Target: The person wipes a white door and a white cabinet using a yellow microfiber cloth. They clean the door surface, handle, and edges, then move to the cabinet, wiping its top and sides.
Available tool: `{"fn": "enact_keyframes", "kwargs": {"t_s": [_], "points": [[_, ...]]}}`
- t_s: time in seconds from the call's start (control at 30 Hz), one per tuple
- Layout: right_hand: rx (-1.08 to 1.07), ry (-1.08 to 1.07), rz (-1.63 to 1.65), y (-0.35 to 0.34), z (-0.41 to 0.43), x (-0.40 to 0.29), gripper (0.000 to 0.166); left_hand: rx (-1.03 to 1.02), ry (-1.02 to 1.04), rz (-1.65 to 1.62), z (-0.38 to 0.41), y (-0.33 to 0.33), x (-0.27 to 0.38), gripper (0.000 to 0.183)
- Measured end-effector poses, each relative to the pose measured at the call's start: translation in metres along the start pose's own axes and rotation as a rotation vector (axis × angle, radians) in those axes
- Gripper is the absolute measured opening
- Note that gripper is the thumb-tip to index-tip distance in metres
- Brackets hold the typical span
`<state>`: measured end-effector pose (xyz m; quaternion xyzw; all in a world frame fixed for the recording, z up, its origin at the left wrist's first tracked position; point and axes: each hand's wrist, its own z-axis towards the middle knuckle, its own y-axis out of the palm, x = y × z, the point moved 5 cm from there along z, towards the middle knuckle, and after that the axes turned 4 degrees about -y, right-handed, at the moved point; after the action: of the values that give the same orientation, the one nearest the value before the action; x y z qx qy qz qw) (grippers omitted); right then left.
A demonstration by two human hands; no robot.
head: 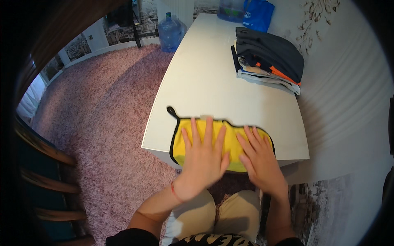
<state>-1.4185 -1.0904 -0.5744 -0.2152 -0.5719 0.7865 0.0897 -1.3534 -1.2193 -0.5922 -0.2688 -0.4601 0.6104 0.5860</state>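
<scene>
A yellow cloth [231,138] with black edging lies spread at the near end of a white table [197,77]. From its far left corner sticks out a black hanging loop. My left hand [204,153] rests flat on the left part of the cloth, fingers apart and pointing away from me. On the right part, my right hand [258,156] presses down with its fingers slightly spread. Neither hand grips anything. The near edge of the cloth reaches over the table's front edge and is partly hidden by my hands.
A stack of folded clothes [271,58] sits at the table's right side. Behind it stand a blue bag [258,15] and a water jug [231,10]. Another water jug [168,33] stands on the pink carpet [117,107]. A slatted chair [49,181] is at left.
</scene>
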Motion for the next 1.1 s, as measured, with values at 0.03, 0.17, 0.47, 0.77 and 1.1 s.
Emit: {"fn": "enact_keyframes", "kwargs": {"t_s": [0.03,0.17,0.47,0.77,1.1], "points": [[-0.001,-0.037,0.038,0.009,0.015,0.007,0.046,0.030,-0.030,0.032,0.008,0.008,-0.009,0.058],[0.022,0.004,-0.009,0.028,0.077,0.044,0.047,0.031,-0.122,0.147,0.058,0.029,-0.019,0.056],[0.039,-0.057,-0.034,0.022,0.041,0.006,0.055,-0.082,-0.174,0.137,0.015,0.005,-0.020,0.056],[0.043,-0.139,0.091,0.024,0.034,-0.018,0.048,-0.027,-0.097,0.142,0.012,0.000,-0.045,0.054],[0.156,-0.128,-0.041,0.039,0.068,-0.026,0.046,0.107,-0.163,0.126,0.016,-0.007,-0.075,0.045]]}}
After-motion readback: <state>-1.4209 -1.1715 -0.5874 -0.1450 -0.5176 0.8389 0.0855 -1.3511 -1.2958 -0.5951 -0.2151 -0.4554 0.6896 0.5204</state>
